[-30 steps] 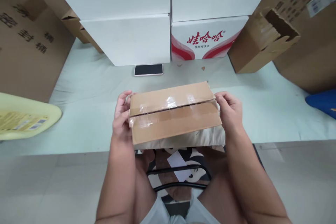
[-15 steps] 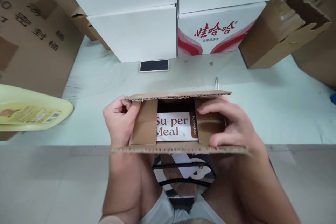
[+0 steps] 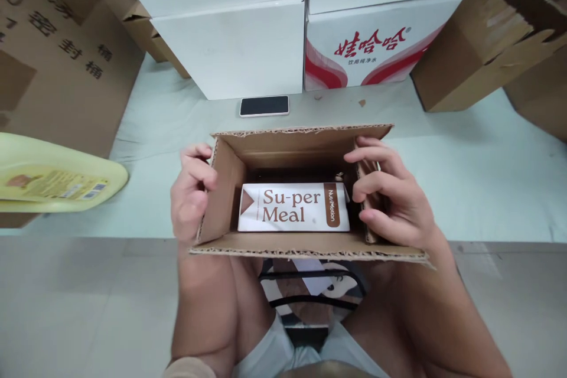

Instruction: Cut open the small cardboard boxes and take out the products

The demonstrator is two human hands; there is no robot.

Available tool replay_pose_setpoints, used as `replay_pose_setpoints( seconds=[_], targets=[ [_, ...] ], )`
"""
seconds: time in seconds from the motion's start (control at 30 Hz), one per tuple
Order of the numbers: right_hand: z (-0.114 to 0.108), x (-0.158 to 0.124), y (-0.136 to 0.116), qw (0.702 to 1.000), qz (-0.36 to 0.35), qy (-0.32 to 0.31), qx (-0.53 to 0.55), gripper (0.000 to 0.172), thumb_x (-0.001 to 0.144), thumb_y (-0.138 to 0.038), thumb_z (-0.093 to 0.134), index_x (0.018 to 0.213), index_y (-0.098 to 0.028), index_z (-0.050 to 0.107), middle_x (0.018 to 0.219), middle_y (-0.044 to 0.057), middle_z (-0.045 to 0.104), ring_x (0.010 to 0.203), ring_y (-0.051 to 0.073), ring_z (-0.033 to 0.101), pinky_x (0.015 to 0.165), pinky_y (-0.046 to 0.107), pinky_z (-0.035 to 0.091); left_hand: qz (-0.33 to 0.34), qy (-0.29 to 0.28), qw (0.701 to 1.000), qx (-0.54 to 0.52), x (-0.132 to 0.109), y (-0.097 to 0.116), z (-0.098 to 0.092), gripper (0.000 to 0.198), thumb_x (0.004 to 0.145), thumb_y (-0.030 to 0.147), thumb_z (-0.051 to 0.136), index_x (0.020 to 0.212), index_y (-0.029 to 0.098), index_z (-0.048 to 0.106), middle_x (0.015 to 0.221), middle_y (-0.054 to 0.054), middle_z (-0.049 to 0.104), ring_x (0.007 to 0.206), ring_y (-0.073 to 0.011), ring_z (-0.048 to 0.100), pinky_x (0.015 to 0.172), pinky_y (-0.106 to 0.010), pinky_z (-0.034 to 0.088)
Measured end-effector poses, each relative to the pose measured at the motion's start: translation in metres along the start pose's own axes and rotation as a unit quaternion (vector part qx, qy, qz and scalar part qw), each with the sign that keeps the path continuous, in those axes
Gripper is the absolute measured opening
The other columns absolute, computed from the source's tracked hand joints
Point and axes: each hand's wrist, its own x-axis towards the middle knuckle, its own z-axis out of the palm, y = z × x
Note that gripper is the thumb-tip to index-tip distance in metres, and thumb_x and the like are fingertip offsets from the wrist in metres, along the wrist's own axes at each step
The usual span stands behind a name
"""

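Note:
An opened cardboard box [image 3: 283, 147] stands before me at the table's front edge, its flaps raised. Inside lies a white carton [image 3: 292, 209] printed "Su-per Meal", with a brown label strip at its right end; something small and dark behind it is too unclear to name. My left hand [image 3: 192, 192] is closed, curled fingers at the box's left flap. On the other side my right hand [image 3: 392, 195] grips the right flap, fingertips hooked over its edge and the rest of the flap partly hidden behind them.
A phone [image 3: 264, 106] lies by stacked white boxes [image 3: 234, 50] and a red-printed water box [image 3: 376, 50]. At the left are a yellow bottle [image 3: 62, 174] and a large carton [image 3: 57, 71]; a torn-topped cardboard box [image 3: 465, 65] stands at the right.
The two short flaps have swung apart and up, so the white carton shows across its whole length. My left fingers have shifted to the outside of the left flap.

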Motion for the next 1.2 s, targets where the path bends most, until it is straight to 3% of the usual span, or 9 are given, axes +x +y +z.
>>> replay_pose_setpoints(
  seconds=[0.07, 0.13, 0.23, 0.33, 0.43, 0.57, 0.87, 1.0, 1.2],
  targets=[
    [0.002, -0.002, 0.005, 0.998, -0.022, 0.047, 0.035, 0.028, 0.089, -0.052, 0.063, 0.08, -0.025, 0.065, 0.125, 0.008, 0.064, 0.13, 0.035, 0.053, 0.123, 0.061, 0.031, 0.04, 0.037, 0.997, -0.045, 0.006, 0.002, -0.006, 0.05, 0.067, 0.065, 0.075, 0.058, 0.022, 0.052, 0.079, -0.005, 0.054, 0.093, -0.0268, 0.054, 0.087, -0.045, 0.049],
    [0.005, -0.003, 0.01, 0.994, -0.028, 0.078, 0.065, 0.033, 0.087, -0.057, 0.062, 0.08, -0.025, 0.064, 0.121, 0.008, 0.063, 0.128, 0.034, 0.053, 0.124, 0.062, 0.03, 0.097, -0.004, 0.993, -0.072, 0.018, 0.021, -0.013, 0.03, 0.068, 0.047, 0.081, 0.065, 0.024, 0.063, 0.076, -0.003, 0.059, 0.079, -0.0219, 0.057, 0.075, -0.04, 0.05],
    [0.008, -0.004, 0.014, 0.99, -0.023, 0.095, 0.098, 0.034, 0.086, -0.058, 0.062, 0.08, -0.025, 0.063, 0.121, 0.009, 0.062, 0.131, 0.034, 0.051, 0.124, 0.061, 0.03, 0.135, -0.205, 0.968, -0.045, 0.044, 0.08, -0.011, 0.015, 0.079, 0.025, 0.075, 0.093, 0.029, 0.074, 0.081, -0.003, 0.071, 0.074, -0.0204, 0.065, 0.067, -0.035, 0.052],
    [0.009, -0.004, 0.016, 0.989, -0.016, 0.096, 0.115, 0.033, 0.086, -0.057, 0.064, 0.079, -0.025, 0.062, 0.121, 0.009, 0.062, 0.133, 0.034, 0.05, 0.124, 0.059, 0.032, 0.073, -0.513, 0.848, 0.108, 0.067, 0.135, 0.024, 0.022, 0.086, 0.025, 0.073, 0.108, 0.029, 0.073, 0.102, -0.003, 0.077, 0.089, -0.0215, 0.072, 0.075, -0.032, 0.055],
    [0.01, -0.003, 0.016, 0.985, -0.024, 0.104, 0.134, 0.029, 0.086, -0.052, 0.066, 0.08, -0.025, 0.062, 0.121, 0.009, 0.062, 0.135, 0.033, 0.049, 0.124, 0.058, 0.033, 0.0, -0.644, 0.714, 0.275, 0.075, 0.145, 0.07, 0.04, 0.089, 0.041, 0.069, 0.124, 0.023, 0.067, 0.122, -0.008, 0.073, 0.107, -0.027, 0.07, 0.086, -0.035, 0.055],
    [0.01, -0.004, 0.015, 0.983, -0.032, 0.105, 0.145, 0.023, 0.087, -0.046, 0.066, 0.081, -0.024, 0.062, 0.122, 0.009, 0.062, 0.137, 0.032, 0.049, 0.125, 0.057, 0.032, -0.016, -0.704, 0.613, 0.359, 0.07, 0.118, 0.098, 0.074, 0.086, 0.05, 0.069, 0.15, 0.02, 0.045, 0.142, -0.015, 0.06, 0.11, -0.03, 0.068, 0.09, -0.037, 0.054],
    [0.012, -0.009, 0.014, 0.977, -0.008, 0.13, 0.166, 0.02, 0.094, -0.042, 0.057, 0.086, -0.024, 0.062, 0.138, 0.009, 0.056, 0.142, 0.029, 0.046, 0.125, 0.054, 0.032, 0.111, -0.662, 0.563, 0.482, 0.061, 0.114, 0.097, 0.066, 0.087, 0.03, 0.067, 0.15, 0.038, 0.047, 0.138, -0.013, 0.052, 0.119, -0.0353, 0.063, 0.086, -0.042, 0.055],
    [0.016, -0.01, 0.013, 0.969, 0.025, 0.207, 0.132, 0.023, 0.096, -0.045, 0.053, 0.1, -0.025, 0.065, 0.135, 0.01, 0.056, 0.131, 0.028, 0.053, 0.114, 0.05, 0.043, 0.086, -0.642, 0.608, 0.46, 0.073, 0.113, 0.087, 0.054, 0.089, 0.032, 0.063, 0.142, 0.035, 0.056, 0.124, -0.011, 0.058, 0.1, -0.0291, 0.067, 0.08, -0.039, 0.055],
    [0.025, -0.011, 0.018, 0.924, 0.237, 0.283, 0.096, 0.025, 0.096, -0.043, 0.048, 0.107, -0.024, 0.06, 0.094, 0.004, 0.063, 0.089, 0.021, 0.06, 0.081, 0.037, 0.047, 0.056, -0.431, 0.869, 0.235, 0.111, 0.106, 0.028, 0.051, 0.068, 0.034, 0.088, 0.116, 0.03, 0.071, 0.116, -0.007, 0.067, 0.094, -0.024, 0.065, 0.077, -0.034, 0.057]
  ],
)
